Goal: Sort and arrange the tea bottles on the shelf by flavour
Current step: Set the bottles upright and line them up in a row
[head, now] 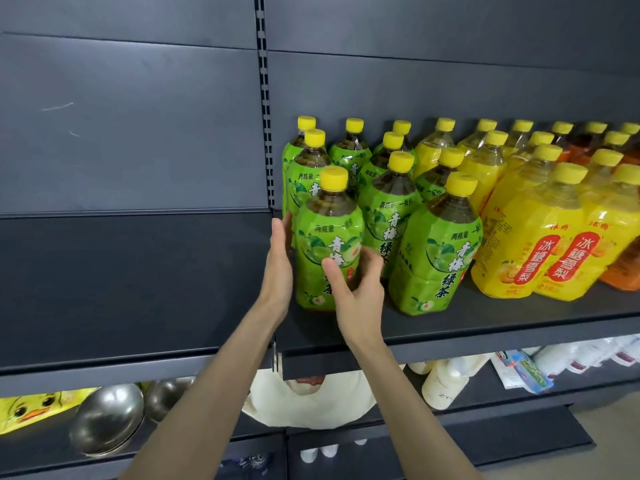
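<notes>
On the dark shelf (485, 323) stand three groups of yellow-capped tea bottles. Several green-labelled bottles (433, 258) are on the left, yellow-labelled ones (554, 251) in the middle, and orange ones (623, 268) at the far right. The front-left green tea bottle (329, 230) stands upright near the shelf's left end. My left hand (278, 261) lies with straight fingers flat against its left side. My right hand (356, 289) is at its front right, thumb on the label and fingers curved round its right side.
The shelf bay to the left (131, 282) holds nothing. A slotted upright (265, 109) divides the bays. Below are steel bowls (107, 417), a yellow duck bag (31, 410), a cream cloth bag (311, 400), white bottles (446, 382) and packets (526, 372).
</notes>
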Action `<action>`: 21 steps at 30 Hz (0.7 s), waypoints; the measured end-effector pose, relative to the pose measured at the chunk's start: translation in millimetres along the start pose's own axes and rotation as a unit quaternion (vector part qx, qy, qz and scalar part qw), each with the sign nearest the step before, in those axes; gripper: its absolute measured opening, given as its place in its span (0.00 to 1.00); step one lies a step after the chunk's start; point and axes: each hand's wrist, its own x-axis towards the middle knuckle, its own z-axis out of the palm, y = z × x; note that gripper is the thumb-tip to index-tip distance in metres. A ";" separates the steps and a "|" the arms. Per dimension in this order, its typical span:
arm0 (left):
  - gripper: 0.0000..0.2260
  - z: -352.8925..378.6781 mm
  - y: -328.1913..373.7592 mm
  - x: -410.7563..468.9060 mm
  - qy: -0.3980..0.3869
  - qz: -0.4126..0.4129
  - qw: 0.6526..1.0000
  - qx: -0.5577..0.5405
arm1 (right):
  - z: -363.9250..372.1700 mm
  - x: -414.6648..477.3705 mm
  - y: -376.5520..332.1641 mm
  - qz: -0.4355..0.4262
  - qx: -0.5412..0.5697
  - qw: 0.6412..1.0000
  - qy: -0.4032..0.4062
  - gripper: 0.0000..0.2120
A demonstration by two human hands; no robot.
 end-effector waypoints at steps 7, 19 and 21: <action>0.25 8.1 4.5 12.0 0.040 -0.002 0.996 0.085 | 22.3 21.0 -1.9 0.051 -0.017 0.998 -0.046 0.32; 0.28 9.7 -8.5 43.5 0.041 -0.022 0.994 0.094 | 31.0 74.0 -4.6 0.179 0.169 0.965 -0.090 0.49; 0.28 10.3 -9.1 44.2 0.047 -0.031 0.994 0.096 | 30.1 78.5 -4.4 0.186 0.200 0.957 -0.094 0.44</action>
